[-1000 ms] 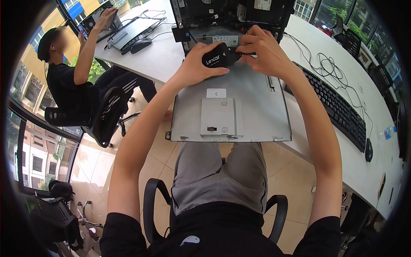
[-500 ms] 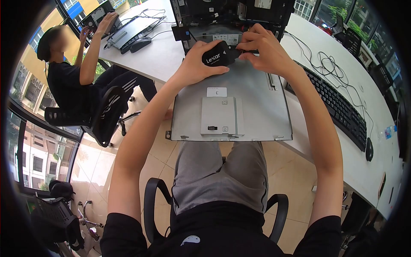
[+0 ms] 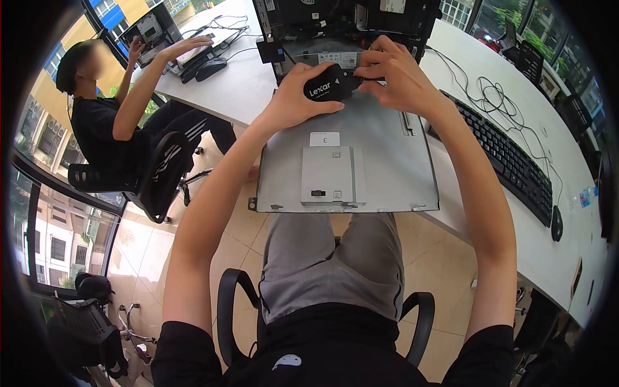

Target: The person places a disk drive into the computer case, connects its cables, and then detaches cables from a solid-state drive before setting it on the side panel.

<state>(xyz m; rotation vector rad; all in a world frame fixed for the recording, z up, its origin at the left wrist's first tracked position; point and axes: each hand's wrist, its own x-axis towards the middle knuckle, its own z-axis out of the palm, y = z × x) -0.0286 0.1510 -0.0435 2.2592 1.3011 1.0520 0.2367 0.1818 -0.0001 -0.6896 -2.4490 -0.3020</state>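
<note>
A black solid-state drive marked Lexar [image 3: 324, 85] is gripped between the thumb and fingers of my left hand [image 3: 291, 97]. At the drive's right end, the fingers of my right hand [image 3: 398, 76] are pinched around a dark connector or cable end; the fingers partly cover it. Both hands are above a grey metal panel [image 3: 396, 161], which carries a raised metal plate [image 3: 327, 174] and a white label [image 3: 324, 139]. Just beyond my hands is an opened black computer case [image 3: 322, 29], with a white sticker [image 3: 339, 60] inside.
On the right of the white table [image 3: 471, 58] lie a black keyboard [image 3: 509, 155], a mouse [image 3: 556, 224] and loose cables [image 3: 493, 97]. At the left, a seated co-worker [image 3: 97, 129] has their hands near another opened computer [image 3: 151, 32].
My hands keep almost the same grip on the drive and connector. The co-worker's raised hand has lowered and moved right, away from their computer case.
</note>
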